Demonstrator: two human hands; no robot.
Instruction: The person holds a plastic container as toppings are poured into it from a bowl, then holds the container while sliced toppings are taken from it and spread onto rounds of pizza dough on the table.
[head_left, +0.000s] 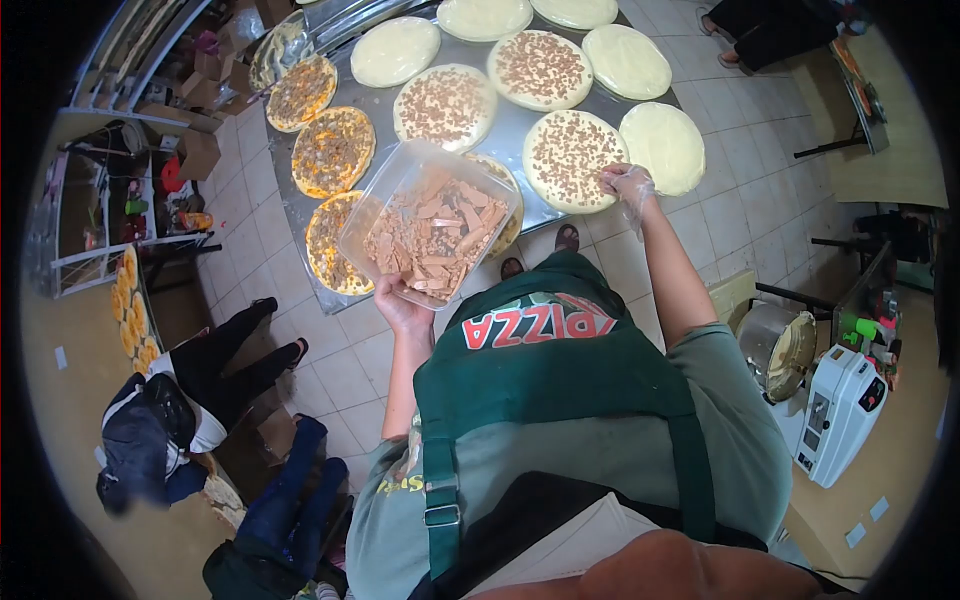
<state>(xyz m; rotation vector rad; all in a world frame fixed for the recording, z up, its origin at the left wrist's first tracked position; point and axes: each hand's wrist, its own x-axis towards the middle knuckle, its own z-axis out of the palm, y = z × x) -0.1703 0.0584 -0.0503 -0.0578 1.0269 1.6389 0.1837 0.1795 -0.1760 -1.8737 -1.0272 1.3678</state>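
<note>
My left hand (404, 306) grips the near rim of a clear plastic container (388, 190), which is tilted and holds brown chopped pieces and larger flat strips. My right hand (629, 184), in a thin clear plastic glove, is at the right edge of a round pizza base (576, 160) scattered with brown bits. Its fingers are bunched together; whether they hold any bits is too small to tell. Right beside it lies a plain pale pizza base (668, 150). Another round base (508, 205) is partly hidden behind the container.
On the metal table (290, 185), pizzas with orange and brown topping (334, 152) line the left side; plain bases (395, 52) lie at the back. A person (170, 400) bends at lower left. Another person's legs (765, 30) show at upper right. A large pot (775, 350) stands right.
</note>
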